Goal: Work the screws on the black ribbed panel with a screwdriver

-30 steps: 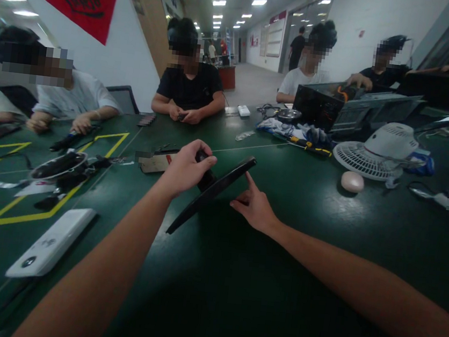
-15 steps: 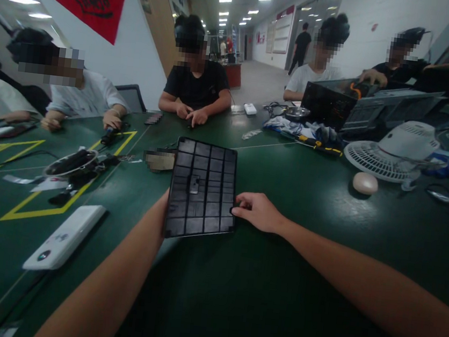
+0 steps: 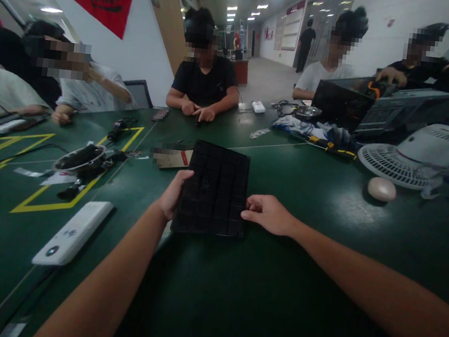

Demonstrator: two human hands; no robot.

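Left hand emerged, fingers clamped on black panel, right hand alongside, its grip unclear

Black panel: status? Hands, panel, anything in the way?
Left hand gripping black panel by left edge. Right hand at right edge, grip unclear. Panel's gridded face toward camera. Tan cardboard beyond its left edge.

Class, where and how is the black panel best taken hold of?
The black panel is probably best gripped by its two side edges, one hand coming from each side, because it is broad and flat with straight sides. The left hand grips the left edge; the right hand is at the right edge.
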